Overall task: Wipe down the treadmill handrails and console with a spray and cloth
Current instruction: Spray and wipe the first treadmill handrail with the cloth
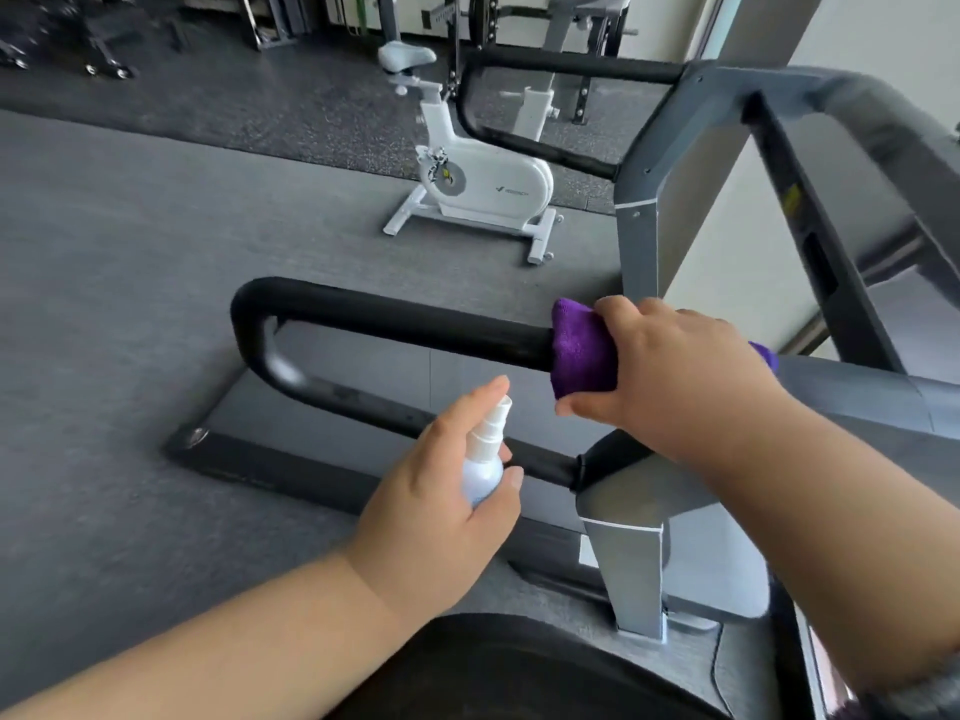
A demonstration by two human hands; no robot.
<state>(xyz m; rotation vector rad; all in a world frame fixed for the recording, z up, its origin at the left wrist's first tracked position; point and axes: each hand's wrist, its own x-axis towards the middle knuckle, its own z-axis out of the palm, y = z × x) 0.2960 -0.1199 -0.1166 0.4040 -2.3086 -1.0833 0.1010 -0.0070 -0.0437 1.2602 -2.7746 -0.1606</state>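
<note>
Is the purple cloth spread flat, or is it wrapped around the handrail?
Wrapped. The purple cloth curves around the black handrail, and the right hand grips it over the bar.

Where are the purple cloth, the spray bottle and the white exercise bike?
Purple microfibre cloth [579, 350]: head view, its folded end.
Small white spray bottle [482, 472]: head view, its body.
White exercise bike [498, 181]: head view, its housing.

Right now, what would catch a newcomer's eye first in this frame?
The purple cloth, gripped by the right hand around the black handrail at centre. Just below, the left hand holds a small white spray bottle. Behind, a white exercise bike stands on the grey floor.
</note>
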